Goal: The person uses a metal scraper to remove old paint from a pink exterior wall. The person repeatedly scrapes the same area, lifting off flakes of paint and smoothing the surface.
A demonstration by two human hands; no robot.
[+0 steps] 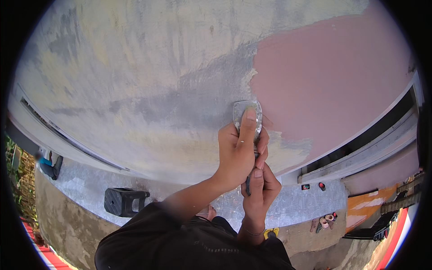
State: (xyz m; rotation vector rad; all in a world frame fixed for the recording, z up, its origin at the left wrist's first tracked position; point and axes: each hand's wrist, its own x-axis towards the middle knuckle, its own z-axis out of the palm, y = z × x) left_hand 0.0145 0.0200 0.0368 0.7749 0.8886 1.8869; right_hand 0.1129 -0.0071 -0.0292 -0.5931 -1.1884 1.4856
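Note:
Both my hands are on one metal scraper [239,109] with a dark handle, its broad blade lying against the painted wall. My left hand [238,152] wraps the blade and neck, thumb pressed flat on the metal. Lower down, my right hand [260,192] grips the handle. Pink paint [324,77] covers the wall to the right of the blade, with a ragged edge. To the left the wall surface [152,74] is patchy grey, white and pale yellow.
A black plastic stool [118,202] stands on the tiled floor [91,192] at lower left. Farther left, a person [52,165] sits low by the wall. Shoes [325,222] and a phone-like object [305,187] lie at lower right. Framed openings [364,145] flank the wall.

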